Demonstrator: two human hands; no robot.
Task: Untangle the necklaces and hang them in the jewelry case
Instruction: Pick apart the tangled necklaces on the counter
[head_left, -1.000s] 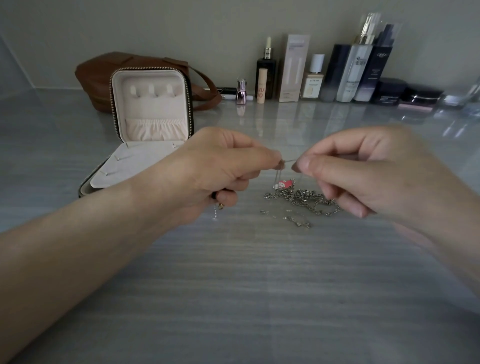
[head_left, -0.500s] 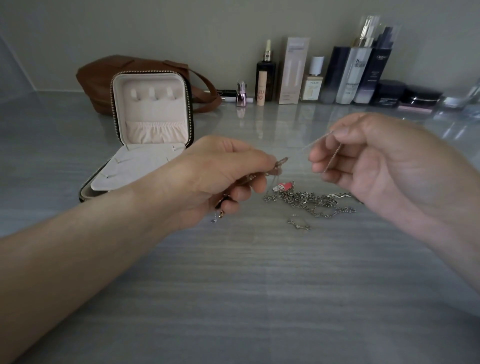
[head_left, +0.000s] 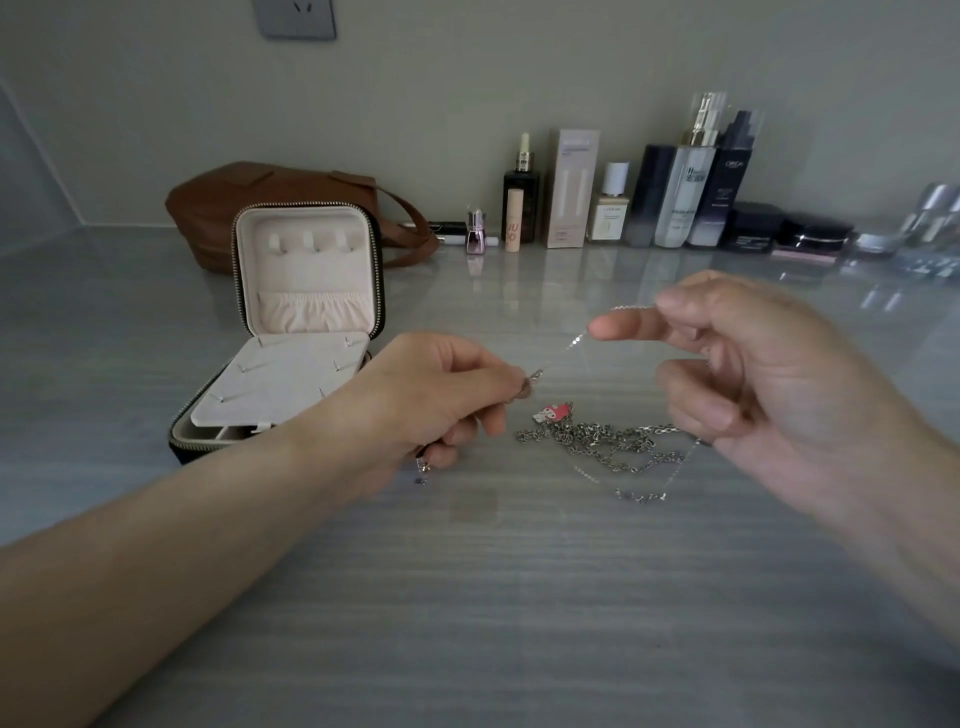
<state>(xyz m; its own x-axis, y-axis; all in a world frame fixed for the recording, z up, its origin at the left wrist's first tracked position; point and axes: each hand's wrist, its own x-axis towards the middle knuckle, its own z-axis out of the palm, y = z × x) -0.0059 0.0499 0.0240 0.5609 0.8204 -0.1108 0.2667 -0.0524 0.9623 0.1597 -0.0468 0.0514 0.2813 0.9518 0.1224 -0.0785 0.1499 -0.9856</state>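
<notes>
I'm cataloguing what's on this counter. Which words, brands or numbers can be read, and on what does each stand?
"OREAL": on the tall dark bottle; anything before the O is unclear.
Peach tube: big letters, too blurred to be sure of.
White bottle, cream bottle, pale box, dark jars: print too small to read.
Jewelry case, brown bag: no text visible.

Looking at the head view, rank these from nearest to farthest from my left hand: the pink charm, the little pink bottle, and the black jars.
1. The pink charm, on the counter just right of the left hand, which pinches the thin chain.
2. The little pink bottle, at the back by the wall.
3. The black jars, in the back row, far to the right.
</notes>
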